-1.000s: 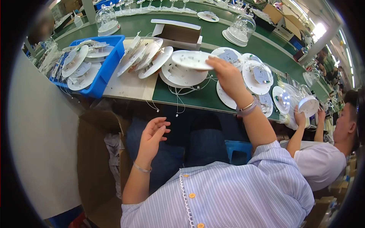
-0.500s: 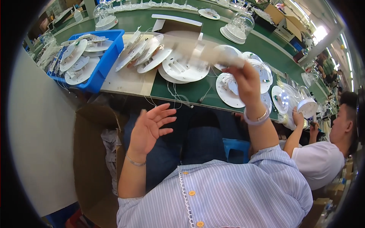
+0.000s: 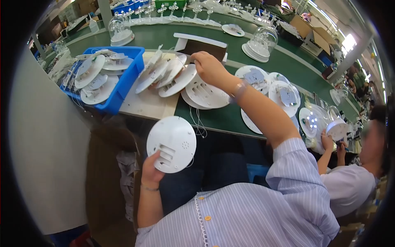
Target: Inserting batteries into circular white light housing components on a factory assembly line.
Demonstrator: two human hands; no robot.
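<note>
My left hand [image 3: 153,169] grips a round white plastic disc [image 3: 175,142] by its lower left edge, above my lap. Slots and a cluster of small holes show on the disc's upturned face. Over the bench, my right hand [image 3: 210,70] has its fingers curled together beside the upper rim of a tilted white disc [image 3: 181,84]. What these fingers hold, if anything, is hidden. Several discs lean in a row there, and below the right wrist lies a slotted disc [image 3: 207,94] on another one, with thin wires hanging off the bench edge.
A blue bin [image 3: 119,88] full of discs stands at the left. More discs with circuit boards [image 3: 286,96] pile up under and beyond my right forearm. Glass domes [image 3: 261,43] stand farther back. A cardboard box [image 3: 107,177] is at my left; a co-worker [image 3: 349,181] sits at the right.
My left hand, empty and spread before, now holds a white disc. My right hand has moved left from the right-hand pile to the leaning discs; a blurred thing by it is gone.
</note>
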